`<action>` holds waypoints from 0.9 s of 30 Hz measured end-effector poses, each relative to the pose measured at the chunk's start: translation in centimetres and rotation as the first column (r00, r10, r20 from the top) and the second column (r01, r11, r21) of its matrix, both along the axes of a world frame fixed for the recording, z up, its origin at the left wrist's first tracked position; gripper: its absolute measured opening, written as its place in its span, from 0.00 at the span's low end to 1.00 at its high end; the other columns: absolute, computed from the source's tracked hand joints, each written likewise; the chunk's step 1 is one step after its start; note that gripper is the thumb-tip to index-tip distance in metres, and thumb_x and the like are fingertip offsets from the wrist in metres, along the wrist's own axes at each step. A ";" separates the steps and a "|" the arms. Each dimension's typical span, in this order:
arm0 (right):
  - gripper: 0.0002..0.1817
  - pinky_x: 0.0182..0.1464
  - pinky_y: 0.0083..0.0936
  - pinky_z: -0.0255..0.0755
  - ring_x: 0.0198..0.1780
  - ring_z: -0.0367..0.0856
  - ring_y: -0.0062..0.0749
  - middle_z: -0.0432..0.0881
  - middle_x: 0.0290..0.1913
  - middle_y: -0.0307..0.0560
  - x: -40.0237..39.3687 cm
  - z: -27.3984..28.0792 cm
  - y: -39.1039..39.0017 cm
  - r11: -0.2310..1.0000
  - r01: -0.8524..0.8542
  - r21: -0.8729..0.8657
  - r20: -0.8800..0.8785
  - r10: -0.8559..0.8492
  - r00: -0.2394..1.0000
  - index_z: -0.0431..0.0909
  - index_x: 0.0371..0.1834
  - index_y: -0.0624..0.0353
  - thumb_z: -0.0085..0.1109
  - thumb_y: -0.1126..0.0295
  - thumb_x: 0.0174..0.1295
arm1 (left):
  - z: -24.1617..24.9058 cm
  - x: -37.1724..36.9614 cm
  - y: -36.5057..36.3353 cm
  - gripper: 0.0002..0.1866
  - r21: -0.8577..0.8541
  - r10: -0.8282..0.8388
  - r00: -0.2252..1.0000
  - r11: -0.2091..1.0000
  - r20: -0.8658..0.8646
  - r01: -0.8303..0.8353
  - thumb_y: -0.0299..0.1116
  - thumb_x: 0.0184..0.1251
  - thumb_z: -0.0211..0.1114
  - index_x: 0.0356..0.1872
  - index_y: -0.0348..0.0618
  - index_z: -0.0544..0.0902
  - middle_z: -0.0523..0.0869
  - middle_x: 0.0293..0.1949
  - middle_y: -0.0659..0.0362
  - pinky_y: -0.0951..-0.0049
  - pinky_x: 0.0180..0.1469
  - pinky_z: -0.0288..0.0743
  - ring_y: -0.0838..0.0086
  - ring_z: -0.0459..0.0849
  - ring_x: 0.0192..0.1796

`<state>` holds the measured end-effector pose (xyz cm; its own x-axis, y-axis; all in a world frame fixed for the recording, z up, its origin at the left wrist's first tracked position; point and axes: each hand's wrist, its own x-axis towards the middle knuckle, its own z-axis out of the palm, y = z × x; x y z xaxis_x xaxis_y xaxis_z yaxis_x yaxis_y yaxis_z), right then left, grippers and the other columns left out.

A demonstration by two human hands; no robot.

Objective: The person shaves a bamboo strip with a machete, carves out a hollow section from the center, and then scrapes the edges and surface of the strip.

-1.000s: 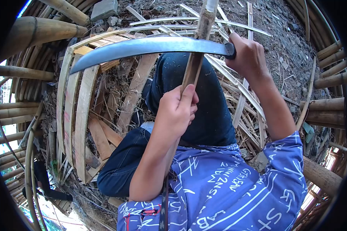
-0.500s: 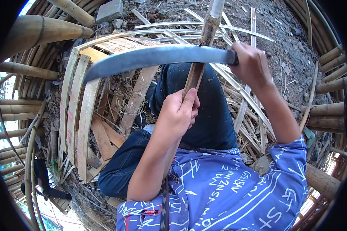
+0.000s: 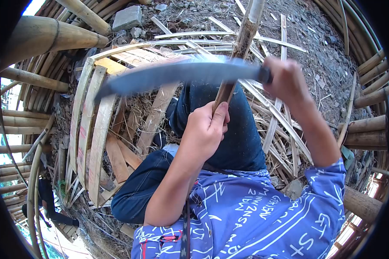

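Observation:
My right hand [image 3: 288,81] is wrapped round the dark handle of a machete [image 3: 173,74]. Its long, slightly curved blade reaches far to the left and is smeared by motion, crossing a split bamboo strip [image 3: 245,36] in this view. That strip slants from the top of the view down over my raised knee. My left hand [image 3: 207,127] grips it below the blade, thumb lying along it. The strip's lower end is hidden behind my left forearm.
Wooden slats [image 3: 100,142] form a crate-like frame at left. Pale split strips [image 3: 275,125] litter the ground to the right. A concrete block [image 3: 127,18] lies at upper left. Bamboo poles [image 3: 52,38] line both sides. At lower left, a person's dark-clothed leg [image 3: 58,216] shows.
The machete and my right hand have shifted slightly down and right, and the blade now blurs. The bamboo strip's upper end has moved right; my left hand keeps its grip.

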<state>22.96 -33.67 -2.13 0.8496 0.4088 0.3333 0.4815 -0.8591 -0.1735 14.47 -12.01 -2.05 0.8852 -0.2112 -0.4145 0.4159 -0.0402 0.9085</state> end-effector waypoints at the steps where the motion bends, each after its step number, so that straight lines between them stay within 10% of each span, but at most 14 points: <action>1: 0.06 0.26 0.31 0.76 0.19 0.81 0.33 0.79 0.17 0.48 1.5 0.1 -0.9 0.990 0.138 0.025 -0.110 -0.135 0.985 0.76 0.25 0.61 0.62 0.72 0.54 | -0.1 -0.2 -0.1 0.18 0.000 -0.003 1.000 1.000 -0.004 0.003 0.43 0.77 0.50 0.28 0.42 0.71 0.64 0.15 0.69 0.82 0.18 0.53 0.87 0.61 0.16; 7: 0.04 0.33 0.35 0.77 0.27 0.84 0.40 0.82 0.24 0.54 -0.4 0.8 -0.3 0.968 0.169 0.187 -0.328 -0.101 0.939 0.79 0.28 0.62 0.62 0.73 0.50 | -0.3 0.3 -0.3 0.18 -0.049 -0.003 1.000 0.999 -0.031 0.002 0.44 0.77 0.50 0.28 0.42 0.71 0.63 0.15 0.70 0.83 0.17 0.52 0.88 0.60 0.16; 27: 0.07 0.30 0.39 0.75 0.24 0.81 0.50 0.77 0.18 0.55 1.6 -1.2 0.2 0.985 0.071 0.155 -0.072 -0.060 0.996 0.72 0.21 0.61 0.63 0.75 0.42 | 1.3 2.4 -0.3 0.19 -0.081 0.026 0.998 0.996 -0.051 -0.030 0.46 0.76 0.52 0.28 0.43 0.71 0.66 0.16 0.69 0.83 0.17 0.55 0.88 0.63 0.16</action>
<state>24.54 -33.48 -3.34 0.8954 0.2987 0.3302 0.4078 -0.8479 -0.3387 16.87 -12.27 -0.76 0.8700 -0.2212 -0.4406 0.4605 0.0456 0.8865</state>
